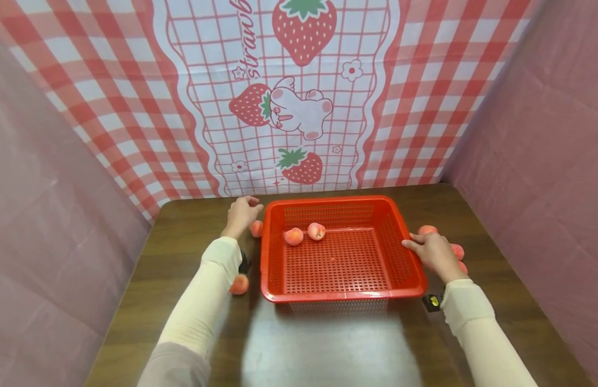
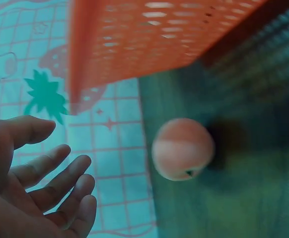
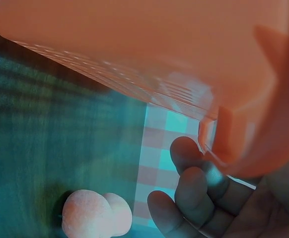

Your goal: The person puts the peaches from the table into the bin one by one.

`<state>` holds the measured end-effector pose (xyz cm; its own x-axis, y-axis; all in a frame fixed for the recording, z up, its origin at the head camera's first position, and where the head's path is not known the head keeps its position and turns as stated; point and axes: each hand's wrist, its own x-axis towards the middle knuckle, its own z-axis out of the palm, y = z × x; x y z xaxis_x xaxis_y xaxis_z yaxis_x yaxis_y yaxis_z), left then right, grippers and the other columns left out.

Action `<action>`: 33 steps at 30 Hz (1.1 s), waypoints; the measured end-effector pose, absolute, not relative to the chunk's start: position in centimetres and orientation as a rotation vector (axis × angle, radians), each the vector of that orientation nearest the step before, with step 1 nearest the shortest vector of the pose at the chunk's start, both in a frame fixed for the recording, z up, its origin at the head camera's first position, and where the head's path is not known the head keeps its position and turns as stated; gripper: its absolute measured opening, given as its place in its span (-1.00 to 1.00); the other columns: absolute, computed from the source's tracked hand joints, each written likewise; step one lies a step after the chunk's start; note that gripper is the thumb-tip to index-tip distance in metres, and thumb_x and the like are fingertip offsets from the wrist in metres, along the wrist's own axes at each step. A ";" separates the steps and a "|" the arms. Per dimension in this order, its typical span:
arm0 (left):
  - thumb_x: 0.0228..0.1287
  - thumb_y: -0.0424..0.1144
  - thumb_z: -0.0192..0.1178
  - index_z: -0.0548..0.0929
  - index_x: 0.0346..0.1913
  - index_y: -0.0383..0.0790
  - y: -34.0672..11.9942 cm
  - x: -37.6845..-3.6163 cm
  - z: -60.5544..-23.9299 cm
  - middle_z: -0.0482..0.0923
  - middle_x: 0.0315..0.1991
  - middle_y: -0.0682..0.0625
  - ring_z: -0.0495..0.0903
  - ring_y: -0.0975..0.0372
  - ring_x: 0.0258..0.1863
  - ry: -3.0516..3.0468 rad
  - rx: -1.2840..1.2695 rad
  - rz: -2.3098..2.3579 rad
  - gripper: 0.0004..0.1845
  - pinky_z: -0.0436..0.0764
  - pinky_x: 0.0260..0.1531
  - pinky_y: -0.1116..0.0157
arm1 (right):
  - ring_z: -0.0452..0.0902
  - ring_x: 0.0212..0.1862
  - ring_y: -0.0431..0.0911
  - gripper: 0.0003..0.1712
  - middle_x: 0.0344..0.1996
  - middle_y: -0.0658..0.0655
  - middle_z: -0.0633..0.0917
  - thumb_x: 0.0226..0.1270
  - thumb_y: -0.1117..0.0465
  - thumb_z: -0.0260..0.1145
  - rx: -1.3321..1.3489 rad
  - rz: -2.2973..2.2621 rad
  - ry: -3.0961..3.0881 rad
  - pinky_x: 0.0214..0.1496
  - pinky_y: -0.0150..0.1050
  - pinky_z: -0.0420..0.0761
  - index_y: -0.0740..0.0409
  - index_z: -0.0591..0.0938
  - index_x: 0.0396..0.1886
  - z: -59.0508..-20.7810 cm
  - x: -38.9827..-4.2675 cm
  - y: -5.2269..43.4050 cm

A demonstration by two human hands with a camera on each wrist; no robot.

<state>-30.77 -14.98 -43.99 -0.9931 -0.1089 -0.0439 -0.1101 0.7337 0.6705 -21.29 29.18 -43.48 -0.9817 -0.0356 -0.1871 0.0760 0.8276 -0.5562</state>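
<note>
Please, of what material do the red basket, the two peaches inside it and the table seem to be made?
Basket: probably moulded plastic, glossy; its rim shines and its walls are perforated.
Peaches: orange-red colouring, matte-looking; real fruit or imitation, I cannot tell.
Table: wood or wood-look laminate, apparently smooth; streaky brown grain shows.
</note>
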 end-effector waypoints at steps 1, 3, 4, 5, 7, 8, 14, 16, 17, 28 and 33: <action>0.32 -0.11 0.18 0.64 0.08 -0.22 -15.1 -30.8 -44.3 0.67 0.05 -0.13 0.58 -0.06 0.10 2.925 -0.185 1.120 -0.64 0.46 0.18 0.01 | 0.57 -0.54 -0.14 -0.33 -0.46 0.24 0.75 0.39 0.02 0.25 0.036 -0.875 2.813 -0.44 -0.27 0.53 0.45 0.42 0.27 -43.5 -21.2 29.2; 0.30 -0.13 0.20 0.65 0.08 -0.24 -15.2 -30.7 -45.0 0.68 0.05 -0.14 0.59 -0.07 0.09 2.931 -0.179 1.094 -0.64 0.47 0.17 0.02 | 0.57 -0.55 -0.14 -0.33 -0.48 0.21 0.74 0.39 0.01 0.25 0.038 -0.873 2.811 -0.44 -0.27 0.53 0.45 0.43 0.27 -43.5 -21.2 29.3; 0.29 -0.15 0.21 0.65 0.08 -0.25 -15.3 -30.6 -45.3 0.68 0.05 -0.14 0.59 -0.07 0.09 2.939 -0.173 1.076 -0.64 0.48 0.16 0.03 | 0.56 -0.55 -0.14 -0.33 -0.49 0.20 0.74 0.39 0.01 0.25 0.034 -0.867 2.816 -0.44 -0.28 0.52 0.45 0.43 0.26 -43.5 -21.2 29.3; 0.29 -0.16 0.21 0.65 0.08 -0.25 -15.4 -30.5 -45.5 0.68 0.05 -0.14 0.59 -0.07 0.09 2.943 -0.167 1.063 -0.64 0.48 0.16 0.04 | 0.54 -0.55 -0.14 -0.32 -0.50 0.20 0.73 0.39 0.00 0.25 0.030 -0.864 2.818 -0.45 -0.27 0.51 0.45 0.43 0.26 -43.5 -21.1 29.3; 0.28 -0.17 0.22 0.65 0.10 -0.26 -15.5 -30.4 -46.0 0.68 0.06 -0.14 0.58 -0.08 0.11 2.948 -0.153 1.040 -0.63 0.47 0.18 0.05 | 0.53 -0.55 -0.13 -0.32 -0.50 0.20 0.74 0.38 0.01 0.25 0.027 -0.859 2.825 -0.45 -0.27 0.49 0.46 0.43 0.26 -43.5 -21.2 29.3; 0.28 -0.17 0.23 0.65 0.10 -0.26 -15.6 -30.4 -46.2 0.67 0.07 -0.14 0.57 -0.08 0.13 2.947 -0.152 1.025 -0.62 0.47 0.18 0.05 | 0.52 -0.55 -0.13 -0.32 -0.49 0.21 0.74 0.38 0.00 0.25 0.021 -0.854 2.832 -0.45 -0.27 0.48 0.46 0.43 0.26 -43.6 -21.2 29.4; 0.26 -0.10 0.26 0.63 0.15 -0.21 -16.1 -30.6 -47.3 0.58 0.19 -0.21 0.49 -0.15 0.21 2.918 -0.171 0.968 -0.56 0.43 0.23 0.00 | 0.56 -0.55 -0.14 -0.31 -0.46 0.23 0.75 0.38 0.02 0.25 0.029 -0.886 2.812 -0.46 -0.26 0.52 0.47 0.41 0.27 -43.5 -21.5 29.5; 0.26 -0.08 0.26 0.61 0.17 -0.21 -16.2 -30.7 -47.5 0.57 0.20 -0.21 0.48 -0.15 0.23 2.914 -0.163 0.946 -0.54 0.42 0.26 0.01 | 0.56 -0.55 -0.14 -0.31 -0.47 0.23 0.75 0.38 0.02 0.25 0.027 -0.887 2.807 -0.46 -0.26 0.52 0.47 0.40 0.27 -43.4 -21.6 29.5; 0.27 -0.07 0.25 0.60 0.18 -0.22 -16.3 -30.7 -47.6 0.57 0.21 -0.21 0.48 -0.15 0.23 2.913 -0.156 0.931 -0.53 0.42 0.26 0.01 | 0.56 -0.55 -0.14 -0.32 -0.47 0.23 0.74 0.38 0.02 0.25 0.026 -0.883 2.806 -0.47 -0.26 0.52 0.47 0.40 0.27 -43.4 -21.6 29.4; 0.26 -0.11 0.25 0.63 0.12 -0.27 -16.7 -30.0 -49.0 0.64 0.10 -0.22 0.55 -0.14 0.14 2.896 -0.149 0.879 -0.57 0.48 0.17 0.00 | 0.56 -0.54 -0.14 -0.31 -0.49 0.20 0.75 0.38 0.02 0.25 0.023 -0.885 2.784 -0.45 -0.26 0.53 0.48 0.41 0.27 -43.7 -21.3 29.4; 0.24 -0.14 0.26 0.64 0.11 -0.26 -16.6 -30.0 -49.5 0.65 0.08 -0.21 0.56 -0.15 0.13 2.922 -0.142 0.885 -0.59 0.48 0.16 -0.01 | 0.53 -0.55 -0.14 -0.32 -0.52 0.16 0.74 0.39 0.02 0.25 0.016 -0.861 2.803 -0.43 -0.26 0.50 0.47 0.40 0.27 -43.6 -21.4 29.4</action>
<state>-29.99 -16.63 -49.48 -0.9921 -0.0639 -0.1081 -0.1132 0.8284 0.5486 -21.37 29.38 -43.61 -0.9780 -0.0506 -0.2022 0.0716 0.8294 -0.5540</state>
